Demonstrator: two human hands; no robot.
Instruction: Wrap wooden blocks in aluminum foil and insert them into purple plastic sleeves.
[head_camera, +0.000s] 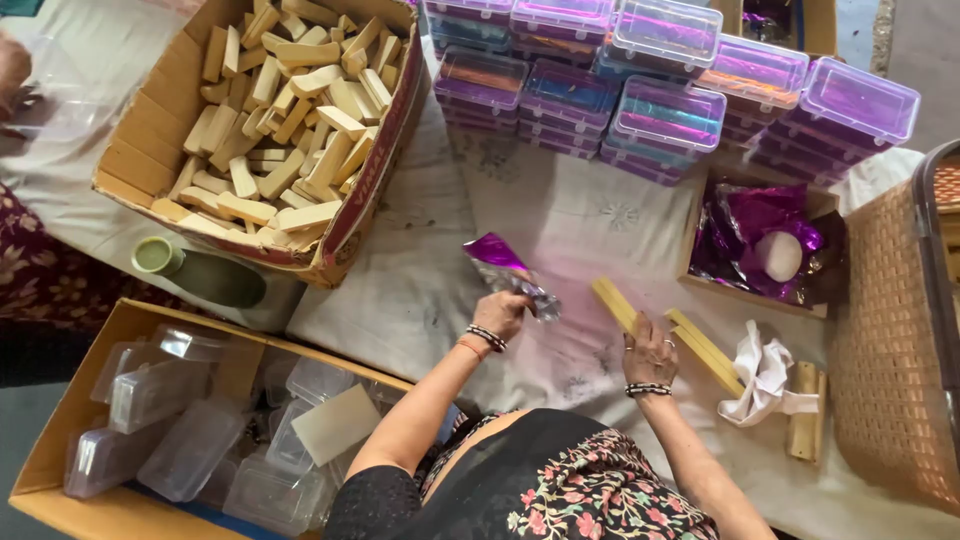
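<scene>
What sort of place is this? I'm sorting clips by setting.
Probably a small hand-packing workspace: a cardboard box of wooden blocks, stacked lidded plastic boxes, and the left hand holding purple foil over a cloth-covered surface.

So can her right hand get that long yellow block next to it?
Probably yes. The right hand lies right beside the yellow block on the cloth, with nothing between them.

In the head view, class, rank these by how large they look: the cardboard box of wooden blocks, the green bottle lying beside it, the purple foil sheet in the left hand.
1. Cardboard box of wooden blocks, by far the largest.
2. Green bottle.
3. Purple foil sheet in the left hand; it is crumpled, so its rank below the bottle is unsure.
</scene>
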